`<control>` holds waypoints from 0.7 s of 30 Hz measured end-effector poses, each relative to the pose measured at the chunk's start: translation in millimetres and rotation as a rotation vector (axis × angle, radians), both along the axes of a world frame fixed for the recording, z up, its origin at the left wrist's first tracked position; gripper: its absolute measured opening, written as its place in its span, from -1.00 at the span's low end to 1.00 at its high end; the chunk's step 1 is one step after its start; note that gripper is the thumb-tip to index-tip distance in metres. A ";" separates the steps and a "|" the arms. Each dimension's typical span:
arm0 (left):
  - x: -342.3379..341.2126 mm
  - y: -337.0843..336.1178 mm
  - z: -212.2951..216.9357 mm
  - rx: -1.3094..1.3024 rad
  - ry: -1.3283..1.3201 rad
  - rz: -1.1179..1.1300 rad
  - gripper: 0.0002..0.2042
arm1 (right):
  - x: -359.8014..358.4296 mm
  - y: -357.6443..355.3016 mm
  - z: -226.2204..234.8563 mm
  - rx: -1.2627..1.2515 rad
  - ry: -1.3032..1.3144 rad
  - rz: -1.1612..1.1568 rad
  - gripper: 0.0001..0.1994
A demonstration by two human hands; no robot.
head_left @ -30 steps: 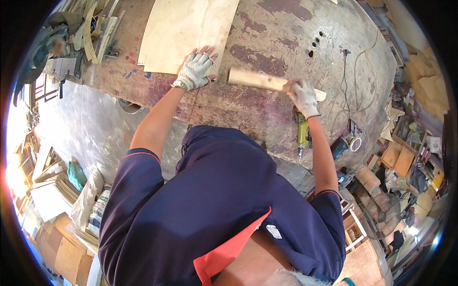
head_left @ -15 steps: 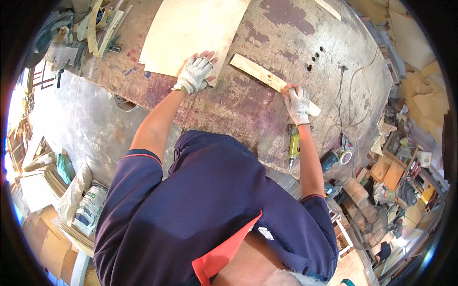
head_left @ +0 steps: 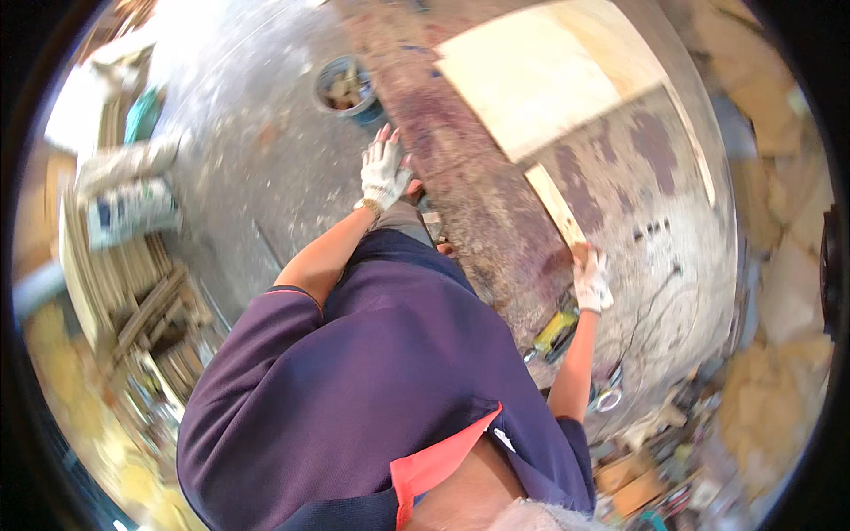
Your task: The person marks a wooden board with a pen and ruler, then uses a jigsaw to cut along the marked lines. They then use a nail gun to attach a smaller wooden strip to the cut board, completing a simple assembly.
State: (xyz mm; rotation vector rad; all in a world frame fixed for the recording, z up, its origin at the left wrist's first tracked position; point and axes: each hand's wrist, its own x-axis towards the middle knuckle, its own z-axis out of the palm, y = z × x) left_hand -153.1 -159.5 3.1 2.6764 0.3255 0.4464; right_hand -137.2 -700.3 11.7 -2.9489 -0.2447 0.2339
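My left hand (head_left: 383,173), in a pale fingertipless work glove, hangs off the near edge of the worktable with its fingers apart and nothing in it. Closed around one end of a narrow wooden strip (head_left: 551,199) is my right hand (head_left: 591,278), gloved the same way. The strip is light and flat, with dark marks near its middle; its far end points toward a pale plywood sheet (head_left: 531,84) lying on the table. Just nearer than my right hand lies a yellow-green power drill (head_left: 556,331).
The stained worktable (head_left: 496,243) carries a thin wooden strip (head_left: 693,150) beyond the sheet and a cable (head_left: 651,310) at right. A bucket (head_left: 320,88) with scraps stands on the floor at its left edge. Stacked boards (head_left: 115,265) and a plastic sack (head_left: 133,212) are at left.
The view has swung left, so the table appears farther right. My left hand has let go of the plywood sheet and come off the table. My right hand keeps its hold on the strip.
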 end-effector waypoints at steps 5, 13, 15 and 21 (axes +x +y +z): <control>-175.0 102.0 -60.6 -0.310 0.409 0.529 -0.34 | -8.8 40.9 32.7 0.124 -0.032 -0.156 -0.43; -314.1 165.8 -185.7 -0.741 0.762 0.631 -0.34 | -41.2 267.7 33.9 0.159 -0.207 -0.084 -0.52; -319.6 175.4 -198.3 -0.888 0.600 0.546 -0.45 | -42.5 340.8 32.6 0.333 0.208 -0.091 -0.56; -331.3 271.5 -158.9 -0.976 0.623 0.711 -0.54 | -27.0 536.6 6.0 0.466 0.305 0.624 -0.57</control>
